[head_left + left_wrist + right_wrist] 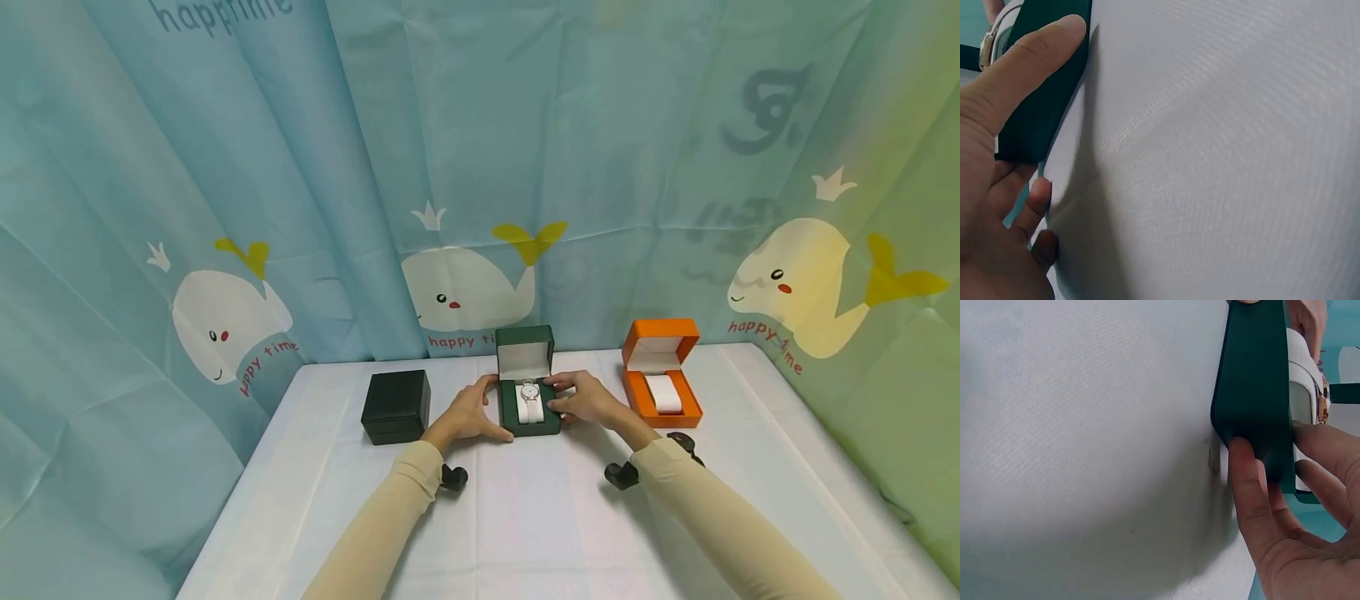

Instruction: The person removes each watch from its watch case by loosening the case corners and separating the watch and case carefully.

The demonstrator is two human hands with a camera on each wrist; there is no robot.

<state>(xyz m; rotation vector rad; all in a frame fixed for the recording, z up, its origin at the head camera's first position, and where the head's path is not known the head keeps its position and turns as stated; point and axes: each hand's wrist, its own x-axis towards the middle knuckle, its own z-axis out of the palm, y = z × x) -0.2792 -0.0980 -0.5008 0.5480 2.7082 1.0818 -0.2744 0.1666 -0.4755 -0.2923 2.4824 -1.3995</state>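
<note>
An open green watch box [551, 422] stands at the middle of the table, its lid raised. A wristwatch [530, 391] with a light strap sits inside, wrapped round a white cushion. My left hand [468, 412] holds the box from the left, with the thumb [1041, 53] lying along its green front and the other fingers at its side. From the right, my right hand [588, 398] grips the box's wall: some fingertips reach over the rim beside the cushion, and another digit [1247, 481] presses the outside at the corner.
A closed black box [396, 407] lies left of the green one. To the right stands an open orange box [637, 392] with a white cushion [663, 393]. Behind the white-covered table [525, 525] hangs a blue curtain [480, 125] with whale prints.
</note>
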